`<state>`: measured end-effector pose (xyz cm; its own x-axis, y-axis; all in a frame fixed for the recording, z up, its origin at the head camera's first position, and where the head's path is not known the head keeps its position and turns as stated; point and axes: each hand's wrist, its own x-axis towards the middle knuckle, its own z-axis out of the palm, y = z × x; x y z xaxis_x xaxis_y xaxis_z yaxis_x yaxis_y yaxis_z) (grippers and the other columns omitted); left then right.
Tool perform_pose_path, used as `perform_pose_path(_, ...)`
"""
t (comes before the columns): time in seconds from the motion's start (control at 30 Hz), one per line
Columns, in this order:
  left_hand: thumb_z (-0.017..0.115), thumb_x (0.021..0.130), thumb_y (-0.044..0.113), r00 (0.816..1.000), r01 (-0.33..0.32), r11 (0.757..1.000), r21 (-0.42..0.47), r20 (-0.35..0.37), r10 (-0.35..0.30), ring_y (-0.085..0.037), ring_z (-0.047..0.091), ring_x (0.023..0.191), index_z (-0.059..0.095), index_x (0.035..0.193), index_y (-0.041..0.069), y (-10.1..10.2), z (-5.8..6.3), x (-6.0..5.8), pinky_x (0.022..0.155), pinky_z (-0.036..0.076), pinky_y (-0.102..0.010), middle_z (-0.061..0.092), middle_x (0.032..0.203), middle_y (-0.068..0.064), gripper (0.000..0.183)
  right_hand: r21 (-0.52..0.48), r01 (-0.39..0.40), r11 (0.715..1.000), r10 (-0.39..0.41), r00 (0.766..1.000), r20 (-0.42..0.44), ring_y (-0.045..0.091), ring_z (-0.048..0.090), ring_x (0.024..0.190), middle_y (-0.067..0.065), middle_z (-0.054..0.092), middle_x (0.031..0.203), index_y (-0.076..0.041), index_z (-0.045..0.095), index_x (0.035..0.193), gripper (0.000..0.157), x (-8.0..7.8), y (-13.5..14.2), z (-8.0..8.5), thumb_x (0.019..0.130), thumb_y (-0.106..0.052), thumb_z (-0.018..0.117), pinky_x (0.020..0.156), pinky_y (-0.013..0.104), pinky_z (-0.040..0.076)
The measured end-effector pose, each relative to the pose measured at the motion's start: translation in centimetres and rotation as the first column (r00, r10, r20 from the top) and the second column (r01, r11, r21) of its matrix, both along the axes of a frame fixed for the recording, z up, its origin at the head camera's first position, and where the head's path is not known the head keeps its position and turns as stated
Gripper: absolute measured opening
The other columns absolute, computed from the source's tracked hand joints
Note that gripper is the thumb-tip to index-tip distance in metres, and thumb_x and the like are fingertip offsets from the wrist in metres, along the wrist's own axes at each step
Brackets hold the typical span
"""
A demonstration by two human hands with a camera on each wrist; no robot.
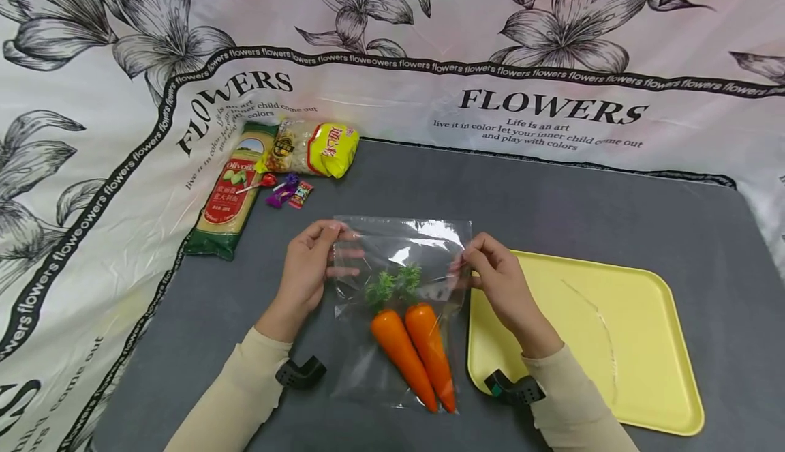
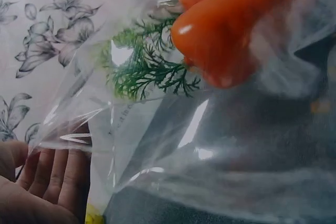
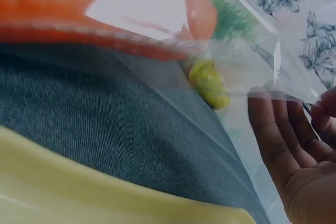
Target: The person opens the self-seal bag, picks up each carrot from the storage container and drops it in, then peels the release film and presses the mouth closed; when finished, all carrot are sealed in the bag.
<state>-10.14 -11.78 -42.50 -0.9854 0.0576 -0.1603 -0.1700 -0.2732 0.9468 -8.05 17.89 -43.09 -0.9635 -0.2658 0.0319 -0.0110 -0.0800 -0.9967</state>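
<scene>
Two orange carrots (image 1: pixel 401 353) with green leafy tops (image 1: pixel 395 283) lie inside a clear plastic bag (image 1: pixel 362 370), tips pointing toward the person. At the bag's upper left corner, my left hand (image 1: pixel 306 268) pinches the film between thumb and fingers, some fingers showing through the plastic. My right hand (image 1: pixel 499 281) pinches the upper right edge in the same way. The left wrist view shows the thumb on the film and the other fingers (image 2: pixel 65 174) behind it. In the right wrist view the fingers (image 3: pixel 273 129) extend under the bag's edge.
A yellow tray (image 1: pixel 650 343) lies right of the bag, with a thin clear strip (image 1: pixel 607 336) on it. Toward the back left are a pasta packet (image 1: pixel 229 196), a yellow-and-clear food packet (image 1: pixel 313 148), a red lollipop (image 1: pixel 268 180) and small wrapped candies (image 1: pixel 283 191).
</scene>
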Motion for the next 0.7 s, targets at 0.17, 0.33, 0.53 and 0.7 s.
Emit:
perform_pose_path(0.17,0.057,0.094,0.031,0.995,0.087,0.995,0.039,0.044,-0.088,-0.026,0.067,0.091,0.057,0.121,0.000,-0.6,-0.2,0.1,0.073,0.054,-0.045,0.065,0.111,-0.013,0.041,-0.050,0.026,0.998,-0.024,0.999,0.029,0.031,0.061,0.073,0.022,0.056,0.087,0.004,0.045,0.096,0.024,-0.3,0.1,-0.1,0.101,-0.020,0.045,0.065,0.047,0.055)
perform_pose_path(0.33,0.062,0.092,0.022,0.987,0.158,0.987,-0.005,0.034,-0.158,-0.026,0.065,0.098,0.055,0.123,-0.005,-0.9,-0.5,0.2,0.079,0.053,-0.041,0.066,0.111,-0.014,0.041,-0.048,0.035,0.998,-0.031,0.997,0.072,0.027,0.061,0.068,0.019,0.058,0.081,0.003,0.049,0.103,0.026,-0.6,-0.1,-0.1,0.097,-0.022,0.054,0.064,0.046,0.055)
perform_pose_path(0.53,0.062,0.092,0.017,0.989,0.147,0.989,-0.005,0.037,-0.146,-0.028,0.067,0.095,0.058,0.116,-0.006,-0.7,-0.6,0.1,0.078,0.053,-0.042,0.068,0.103,-0.017,0.033,0.167,0.072,0.983,-0.086,0.993,0.078,0.031,0.061,0.073,0.019,0.057,0.090,0.000,0.050,0.120,0.043,-1.4,-1.1,-0.7,0.091,-0.030,0.063,0.067,0.041,0.056)
perform_pose_path(0.7,0.063,0.091,0.015,0.988,0.154,0.988,0.027,0.007,-0.154,-0.032,0.067,0.092,0.059,0.112,-0.007,-0.5,-0.4,0.2,0.076,0.053,-0.045,0.069,0.100,-0.018,0.030,0.314,0.079,0.946,-0.124,0.984,0.127,0.029,0.060,0.085,0.014,0.057,0.102,-0.005,0.047,0.130,0.058,-2.6,-2.1,-1.1,0.089,-0.042,0.063,0.070,0.036,0.055)
